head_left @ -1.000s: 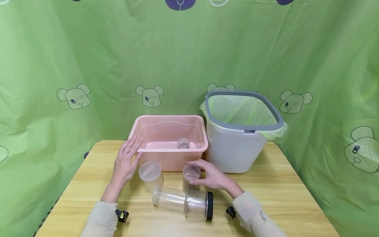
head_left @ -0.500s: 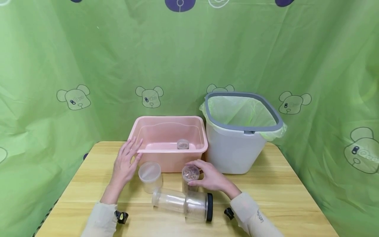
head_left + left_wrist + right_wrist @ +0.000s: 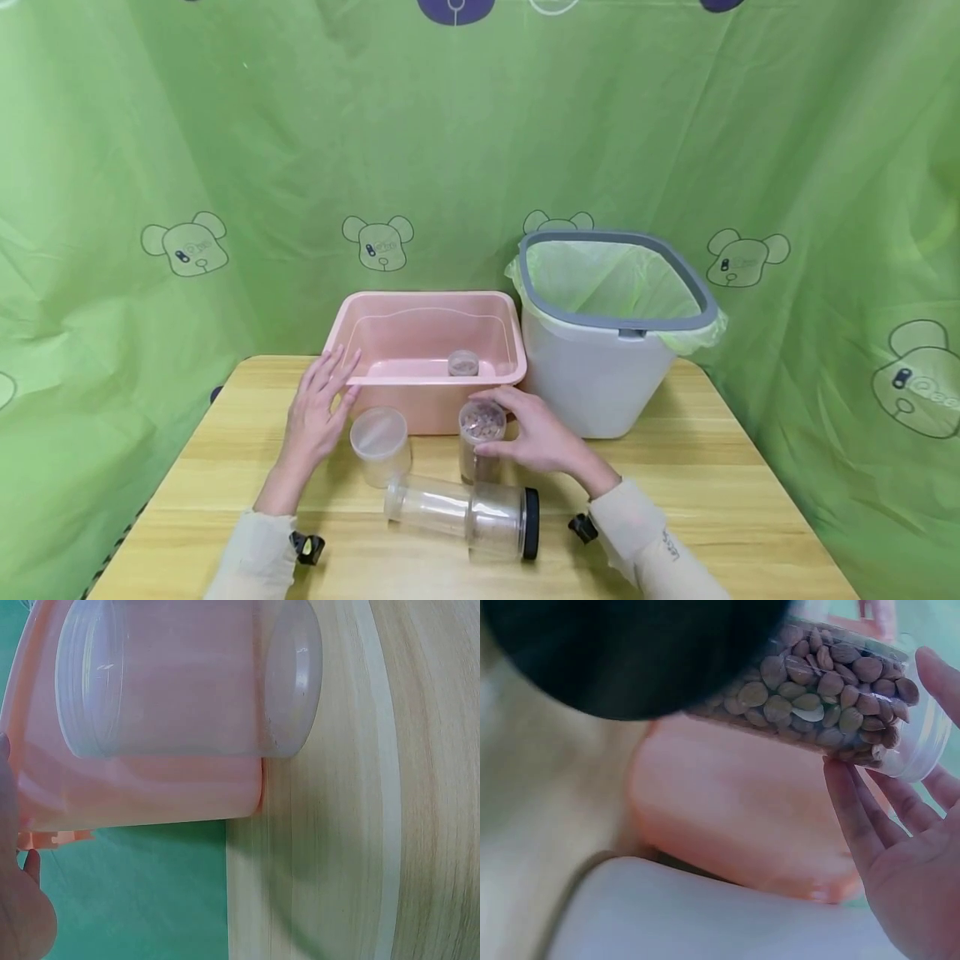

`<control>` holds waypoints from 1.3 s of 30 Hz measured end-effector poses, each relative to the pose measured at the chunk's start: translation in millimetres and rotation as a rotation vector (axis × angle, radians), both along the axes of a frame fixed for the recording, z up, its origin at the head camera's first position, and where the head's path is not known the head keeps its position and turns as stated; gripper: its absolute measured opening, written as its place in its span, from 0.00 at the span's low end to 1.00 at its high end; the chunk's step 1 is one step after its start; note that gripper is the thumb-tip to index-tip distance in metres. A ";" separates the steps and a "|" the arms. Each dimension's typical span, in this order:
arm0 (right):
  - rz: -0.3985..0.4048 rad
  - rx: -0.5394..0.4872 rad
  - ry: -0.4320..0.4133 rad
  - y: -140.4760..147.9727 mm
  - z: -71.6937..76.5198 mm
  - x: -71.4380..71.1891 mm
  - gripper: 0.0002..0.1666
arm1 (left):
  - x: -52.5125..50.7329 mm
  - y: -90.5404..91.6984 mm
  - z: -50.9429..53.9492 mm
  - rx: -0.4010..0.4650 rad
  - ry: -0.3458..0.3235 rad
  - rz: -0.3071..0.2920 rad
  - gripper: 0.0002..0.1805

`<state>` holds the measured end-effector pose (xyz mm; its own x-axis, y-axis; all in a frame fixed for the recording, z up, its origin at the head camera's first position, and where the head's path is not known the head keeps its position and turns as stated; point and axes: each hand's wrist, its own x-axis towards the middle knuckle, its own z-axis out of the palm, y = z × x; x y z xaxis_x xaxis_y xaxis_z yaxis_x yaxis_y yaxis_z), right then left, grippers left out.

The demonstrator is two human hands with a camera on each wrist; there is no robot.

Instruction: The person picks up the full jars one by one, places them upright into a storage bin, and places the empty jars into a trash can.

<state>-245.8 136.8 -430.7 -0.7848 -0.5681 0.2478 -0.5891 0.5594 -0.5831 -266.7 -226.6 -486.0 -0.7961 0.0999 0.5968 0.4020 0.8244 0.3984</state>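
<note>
My right hand [image 3: 536, 433] grips a clear plastic jar of brown kernels [image 3: 480, 454] near its top, thumb on one side and fingers on the other. In the right wrist view, the kernels [image 3: 832, 690] show through the jar wall. With fingers spread and fairly straight, my left hand [image 3: 317, 412] rests at the front left rim of the pink basin [image 3: 420, 404]. Just right of that hand stands an upright clear jar with a frosted-looking top [image 3: 381, 446]. A small round clear container [image 3: 463, 363] sits inside the basin.
A clear jar with a black lid [image 3: 498, 518] lies on its side in front, its narrower clear end pointing left. Right of the basin stands a white bin [image 3: 600, 383] with a grey rim and green liner. A green curtain [image 3: 465, 150] hangs behind the wooden table [image 3: 705, 517].
My right hand and the kernel jar have shifted slightly up in the head view, towards the basin. The left hand and other things have stayed put.
</note>
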 end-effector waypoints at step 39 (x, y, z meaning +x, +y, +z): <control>-0.171 -0.198 0.245 -72.1 101.6 -56.0 0.39 | -1.7 -0.7 -1.1 0.021 0.008 -0.011 0.28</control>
<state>-301.8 64.7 -329.1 -0.7681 -0.3553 0.5327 -0.6323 0.5522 -0.5434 -268.3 -227.3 -487.1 -0.7904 0.0957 0.6051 0.4141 0.8114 0.4125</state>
